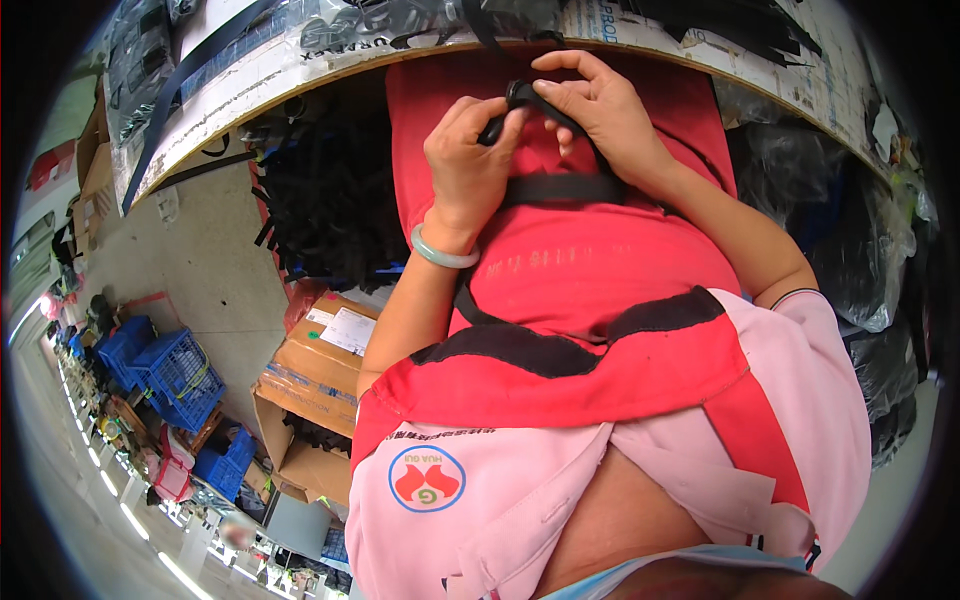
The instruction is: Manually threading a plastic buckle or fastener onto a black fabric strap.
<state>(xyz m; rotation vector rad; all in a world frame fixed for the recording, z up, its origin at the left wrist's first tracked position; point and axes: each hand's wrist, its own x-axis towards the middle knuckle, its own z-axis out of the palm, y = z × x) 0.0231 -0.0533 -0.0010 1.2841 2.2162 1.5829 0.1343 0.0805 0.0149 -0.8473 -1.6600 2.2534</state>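
Note:
Over my lap, close to the table's edge, both hands work on a black webbing strap (560, 108). My left hand (468, 155) pinches the strap's end beside a small dark piece, perhaps a buckle, too small to make out. A jade-coloured bangle (443, 250) circles the left wrist. My right hand (610, 115) holds the strap between thumb and fingers, its index finger bent above. The two hands are a short gap apart. Beneath them lies the red apron (600, 260), with a black band (565, 189) across it.
A work table (240, 100) curves along the far side, bearing plastic-wrapped items and black straps. Many black strips (325, 190) hang below it at left. An open cardboard box (315, 360) stands by my left arm; blue crates (180, 375) stand farther left. Plastic bags (850, 220) lie right.

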